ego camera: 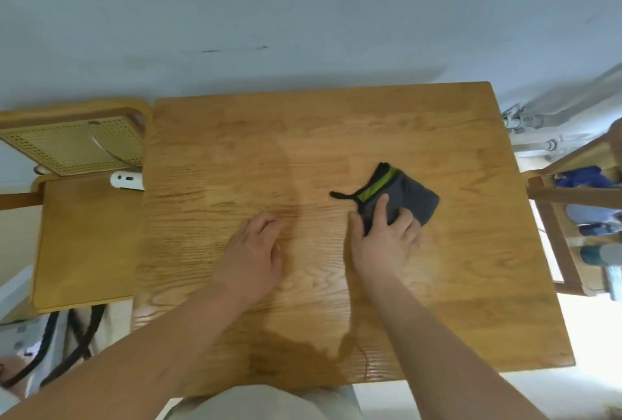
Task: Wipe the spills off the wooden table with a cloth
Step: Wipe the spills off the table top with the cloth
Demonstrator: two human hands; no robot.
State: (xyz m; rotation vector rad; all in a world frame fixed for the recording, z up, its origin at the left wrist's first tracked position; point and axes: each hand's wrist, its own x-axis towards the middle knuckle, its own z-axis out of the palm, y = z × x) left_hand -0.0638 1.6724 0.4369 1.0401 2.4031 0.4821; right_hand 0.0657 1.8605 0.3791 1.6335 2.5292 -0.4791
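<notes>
A folded grey cloth (409, 199) with a green stripe and black trim lies right of centre on the wooden table (235, 137). My right hand (383, 241) presses down on the cloth's near edge, its fingers spread over the fabric and thumb beside it. My left hand (254, 251) rests flat on the bare wood left of the cloth, fingers relaxed. A wet, darker patch (296, 359) spreads on the wood near the table's front edge, between my forearms. A faint damp streak (292, 180) runs up the table's middle.
A wooden chair (84, 238) with a cane back stands against the table's left side, a white power strip (128, 180) on it. Cables hang below the chair. At the right stands a wooden rack (552, 217) with blue items. A pale wall lies behind.
</notes>
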